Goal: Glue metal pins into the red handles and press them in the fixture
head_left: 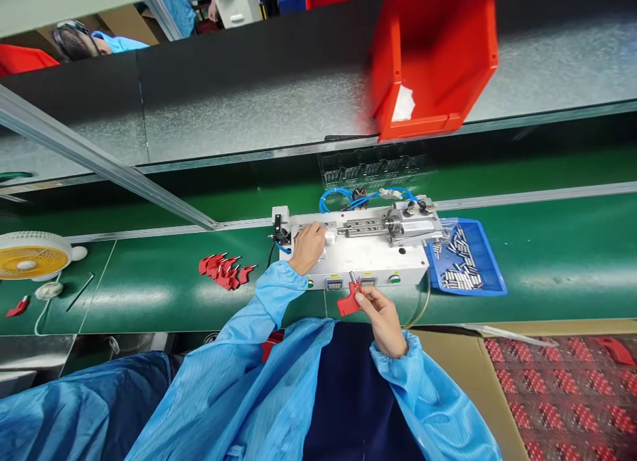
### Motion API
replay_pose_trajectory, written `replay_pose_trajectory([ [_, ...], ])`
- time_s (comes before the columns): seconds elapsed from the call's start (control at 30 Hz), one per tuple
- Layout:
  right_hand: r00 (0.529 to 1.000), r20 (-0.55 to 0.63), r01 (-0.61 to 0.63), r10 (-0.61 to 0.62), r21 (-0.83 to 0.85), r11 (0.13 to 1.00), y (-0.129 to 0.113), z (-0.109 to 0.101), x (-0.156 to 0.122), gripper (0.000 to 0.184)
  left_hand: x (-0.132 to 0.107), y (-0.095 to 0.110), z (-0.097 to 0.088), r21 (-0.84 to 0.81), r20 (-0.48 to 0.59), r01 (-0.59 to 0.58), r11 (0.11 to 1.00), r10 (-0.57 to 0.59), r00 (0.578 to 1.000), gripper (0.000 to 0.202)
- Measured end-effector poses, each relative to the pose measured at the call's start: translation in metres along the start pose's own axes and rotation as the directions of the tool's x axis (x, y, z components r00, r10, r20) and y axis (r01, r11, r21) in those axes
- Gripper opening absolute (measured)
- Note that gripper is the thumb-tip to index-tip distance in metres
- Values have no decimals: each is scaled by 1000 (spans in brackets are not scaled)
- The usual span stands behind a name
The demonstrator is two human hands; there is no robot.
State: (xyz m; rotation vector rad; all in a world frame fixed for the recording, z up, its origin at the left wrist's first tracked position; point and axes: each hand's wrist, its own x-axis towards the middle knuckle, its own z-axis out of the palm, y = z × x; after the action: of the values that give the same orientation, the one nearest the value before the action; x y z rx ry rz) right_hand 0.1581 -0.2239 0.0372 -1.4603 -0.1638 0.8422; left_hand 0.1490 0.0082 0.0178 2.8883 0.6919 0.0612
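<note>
My right hand (382, 315) pinches a red plastic part (350, 303) with a metal pin sticking up from it, just in front of the machine. My left hand (308, 247) rests on the left part of the white-topped bench fixture (365, 252), fingers curled together. Beside its fingertips is a small white crumpled piece (330, 237); whether the fingers grip it is hidden. To the right on the fixture lies a metal cylinder with a shaft (411, 221). Several similar red parts with pins (226, 270) lie in a pile left of the fixture.
A blue tray (490, 265) of metal pins stands right of the fixture. Blue air hoses (338, 194) and a clear plastic tray (373, 169) lie behind. A red bin (438, 109) sits on the shelf above. At far left are a fan (32, 255) and a diagonal metal post (109, 162).
</note>
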Motion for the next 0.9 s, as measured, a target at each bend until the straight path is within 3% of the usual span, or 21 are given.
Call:
replay_pose_trajectory([
  [0.13, 999, -26, 29, -30, -38, 999, 0, -5, -3, 54, 4, -2, -1, 3, 1, -1, 1000, 1, 1000, 33],
  [0.3, 997, -67, 29, -29, -7, 1000, 3, -10, -6, 55, -2, -23, -12, 13, 43, 62, 998, -63, 997, 30],
  [0.37, 996, -78, 37, -37, -4, 999, 4, -10, -6, 55, -10, -30, -17, -86, 42, 97, 991, -94, 995, 28],
  [0.43, 996, -77, 41, -41, -8, 999, 4, -8, -6, 55, -22, -34, -20, -318, -3, 146, 937, -155, 988, 24],
  [0.5, 997, -69, 39, -39, -11, 999, 3, -7, -5, 54, -38, -33, -21, -656, -23, 192, 730, -274, 961, 24],
  [0.57, 998, -50, 35, -35, -13, 999, 0, -6, -4, 54, -56, -28, -21, -918, 57, 203, 340, -394, 917, 33],
  [0.63, 999, -23, 44, -45, -22, 999, -4, -4, -3, 53, -71, -20, -25, -980, 191, 194, -39, -434, 881, 45],
  [0.67, 998, -6, 54, -55, -30, 998, -7, -3, -3, 51, -77, -16, -27, -967, 250, 199, -162, -425, 870, 50],
  [0.73, 996, 32, 80, -78, -46, 996, -16, 0, -3, 48, -86, -7, -34, -929, 333, 231, -288, -383, 862, 54],
  [0.9, 988, 123, 104, -97, -53, 993, -38, 14, -6, 44, -97, 15, -44, -894, 381, 264, -363, -302, 874, 57],
])
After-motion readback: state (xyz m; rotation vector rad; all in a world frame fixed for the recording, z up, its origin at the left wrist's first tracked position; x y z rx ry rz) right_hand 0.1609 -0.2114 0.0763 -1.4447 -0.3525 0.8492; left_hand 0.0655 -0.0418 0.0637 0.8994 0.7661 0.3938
